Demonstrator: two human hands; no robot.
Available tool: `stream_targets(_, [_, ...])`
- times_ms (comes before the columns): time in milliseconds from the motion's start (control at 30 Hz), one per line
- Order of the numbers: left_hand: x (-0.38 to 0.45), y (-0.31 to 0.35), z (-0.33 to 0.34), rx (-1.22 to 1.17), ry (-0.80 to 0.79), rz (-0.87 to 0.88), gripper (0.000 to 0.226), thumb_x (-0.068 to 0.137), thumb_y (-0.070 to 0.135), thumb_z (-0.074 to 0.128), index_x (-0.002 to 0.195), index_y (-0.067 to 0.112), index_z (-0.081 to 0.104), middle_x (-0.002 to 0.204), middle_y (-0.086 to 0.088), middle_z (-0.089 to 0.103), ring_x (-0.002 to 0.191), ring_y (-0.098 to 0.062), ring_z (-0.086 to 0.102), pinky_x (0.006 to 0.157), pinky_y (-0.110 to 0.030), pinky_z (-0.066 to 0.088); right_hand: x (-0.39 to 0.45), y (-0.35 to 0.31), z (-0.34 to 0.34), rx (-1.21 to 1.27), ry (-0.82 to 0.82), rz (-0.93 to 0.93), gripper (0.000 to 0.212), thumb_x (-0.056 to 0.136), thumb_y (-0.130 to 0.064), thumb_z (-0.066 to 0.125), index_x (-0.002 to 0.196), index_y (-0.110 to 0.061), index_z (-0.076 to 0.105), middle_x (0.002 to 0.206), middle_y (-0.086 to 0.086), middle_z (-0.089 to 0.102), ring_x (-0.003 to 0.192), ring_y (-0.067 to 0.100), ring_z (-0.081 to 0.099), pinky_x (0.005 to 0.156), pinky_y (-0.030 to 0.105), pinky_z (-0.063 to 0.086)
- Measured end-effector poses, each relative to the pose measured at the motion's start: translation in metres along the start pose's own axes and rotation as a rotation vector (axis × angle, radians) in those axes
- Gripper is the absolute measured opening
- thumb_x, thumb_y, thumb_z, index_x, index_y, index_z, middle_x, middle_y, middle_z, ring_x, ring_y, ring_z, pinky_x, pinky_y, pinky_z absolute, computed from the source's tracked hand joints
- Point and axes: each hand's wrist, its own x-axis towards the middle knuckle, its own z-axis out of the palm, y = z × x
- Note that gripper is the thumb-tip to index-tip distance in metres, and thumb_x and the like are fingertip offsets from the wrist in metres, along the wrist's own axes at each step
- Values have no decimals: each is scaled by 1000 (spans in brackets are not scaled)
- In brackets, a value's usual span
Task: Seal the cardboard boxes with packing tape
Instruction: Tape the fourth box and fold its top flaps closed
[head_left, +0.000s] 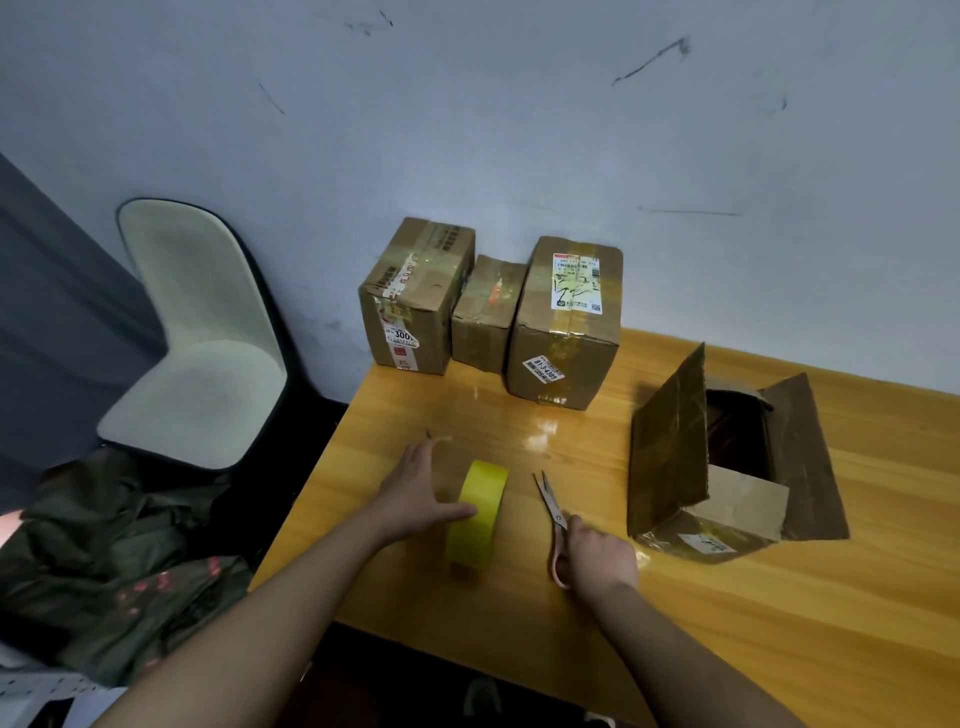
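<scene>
A yellow roll of packing tape (475, 517) stands on edge on the wooden table (779, 597). My left hand (415, 493) lies against its left side, thumb across the roll and fingers stretched forward. My right hand (597, 558) grips the pink handles of a pair of scissors (551, 506), whose blades lie on the table pointing away from me. An open cardboard box (727, 467) stands to the right with its flaps up. Three taped boxes stand at the back by the wall: left (413, 296), middle (485, 314), right (566, 325).
The table's left edge runs just left of my left hand. A pale chair (202, 338) stands beyond it, with dark bags (104, 561) heaped on the floor below. A grey wall (519, 130) closes off the back.
</scene>
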Motion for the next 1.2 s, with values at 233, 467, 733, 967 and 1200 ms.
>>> stream_targets(233, [0,2,0,6,-1,-5,104,72,48,78,151,25,15,156,-2,15,142,-20,23,113,-36,31,-2,-12,-12,-243,-48,-167,40,103,-16,32,143,-7,31,122,5,64,104,26,65,58,29,40])
stream_targets(467, [-3,6,3,14,-2,-4,103,72,49,78,150,26,15,156,-2,16,143,-20,23,113,-35,30,-11,-34,-49,960,-58,-27,37,96,-51,47,103,-16,59,94,3,69,81,17,63,72,33,49])
stream_targets(733, [-13,18,13,27,31,70,97,75,46,76,149,23,19,155,-3,21,141,-20,26,111,-32,29,-11,-56,-34,1587,-256,147,21,90,-33,65,105,-20,57,115,8,61,109,25,57,91,39,47])
stream_targets(967, [-31,25,-8,-247,299,67,77,85,36,68,147,19,24,146,-2,28,136,-17,30,106,-29,31,-3,-64,-2,2078,-450,415,32,100,-30,48,127,-13,56,118,8,66,103,24,62,83,37,52])
stream_targets(1200, [-41,26,-7,-245,278,48,72,88,33,66,146,18,26,145,-1,29,136,-15,30,105,-24,30,-5,-66,1,1815,-357,604,17,98,-18,48,88,-12,60,87,14,61,76,24,56,58,31,47])
